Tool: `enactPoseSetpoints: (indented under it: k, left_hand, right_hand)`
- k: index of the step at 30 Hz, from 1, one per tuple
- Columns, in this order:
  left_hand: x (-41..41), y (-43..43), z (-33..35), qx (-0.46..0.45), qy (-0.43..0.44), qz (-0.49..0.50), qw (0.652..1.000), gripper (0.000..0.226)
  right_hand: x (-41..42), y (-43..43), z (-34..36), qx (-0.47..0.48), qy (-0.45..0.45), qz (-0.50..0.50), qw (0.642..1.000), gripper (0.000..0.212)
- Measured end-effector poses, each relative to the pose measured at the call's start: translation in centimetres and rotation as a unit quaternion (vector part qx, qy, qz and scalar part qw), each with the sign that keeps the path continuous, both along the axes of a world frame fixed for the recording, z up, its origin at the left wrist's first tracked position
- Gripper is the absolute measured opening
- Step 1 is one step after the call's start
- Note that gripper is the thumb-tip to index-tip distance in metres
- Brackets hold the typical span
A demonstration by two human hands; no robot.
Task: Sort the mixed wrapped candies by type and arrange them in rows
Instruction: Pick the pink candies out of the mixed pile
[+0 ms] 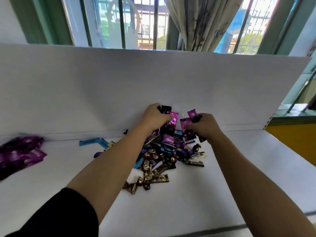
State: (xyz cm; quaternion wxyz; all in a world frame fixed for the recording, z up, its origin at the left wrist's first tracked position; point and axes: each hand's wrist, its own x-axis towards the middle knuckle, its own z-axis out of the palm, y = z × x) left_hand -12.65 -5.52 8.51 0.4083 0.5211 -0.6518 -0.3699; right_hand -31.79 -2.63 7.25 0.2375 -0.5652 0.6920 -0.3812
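My left hand and right hand each clutch purple candies over the mixed pile; likely bound for purple stack far left.

1. purple wrappers, far left of the fingers: we log them blurred and cut by the frame edge.
2. purple candies, held: partly covered by the fingers.
3. candy pile, beneath the fingers: partly hidden by the left forearm; print unreadable.
4. dark scrap, left of the fingers: too small to identify.
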Motion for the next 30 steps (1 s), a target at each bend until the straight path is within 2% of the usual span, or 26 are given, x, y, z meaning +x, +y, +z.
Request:
enactPoseSetpoints:
  k: [3,8,15,19,22,25,26,27,29,30]
  left_hand:
    - [2.3,0.8,0.4,0.0,0.021,0.01,1.0,0.031]
    - [8.4,2.0,0.0,0.041,0.046,0.024,0.998,0.029]
    - [20.4,3.6,-1.8,0.059,0.038,0.084,0.994,0.024]
    - [28.2,4.6,-3.1,0.051,-0.008,0.151,0.987,0.029]
    - [33.7,5.3,-3.8,0.03,-0.032,0.192,0.981,0.032]
    - [37.8,6.0,-4.6,0.008,-0.063,0.211,0.975,0.037]
    - [38.9,6.3,-5.1,-0.01,-0.099,0.221,0.97,0.039]
    - [39.9,6.4,-5.9,-0.035,-0.178,0.239,0.954,0.045]
    - [41.7,6.8,-7.9,-0.048,-0.369,0.277,0.886,0.066]
    - [42.4,7.1,-8.7,-0.023,-0.413,0.291,0.863,0.079]
  right_hand:
    - [1.9,0.7,0.9,-0.01,-0.02,0.005,1.0,0.02]
    - [7.2,1.3,1.2,0.002,-0.027,0.026,0.999,0.028]
    - [20.6,1.4,-1.0,0.05,-0.025,0.112,0.992,0.029]
    - [30.0,1.4,-3.5,0.071,-0.009,0.176,0.982,0.03]
    - [36.2,1.1,-5.2,0.065,-0.036,0.207,0.975,0.029]
    - [41.5,0.5,-6.8,0.084,-0.075,0.232,0.966,0.049]
    - [43.1,0.5,-7.4,0.087,-0.084,0.232,0.965,0.058]
    - [44.5,0.6,-8.2,0.072,-0.079,0.229,0.967,0.065]
    - [46.7,1.5,-9.5,0.013,-0.026,0.219,0.975,0.077]
    - [47.5,1.9,-10.1,-0.021,0.014,0.215,0.976,0.081]
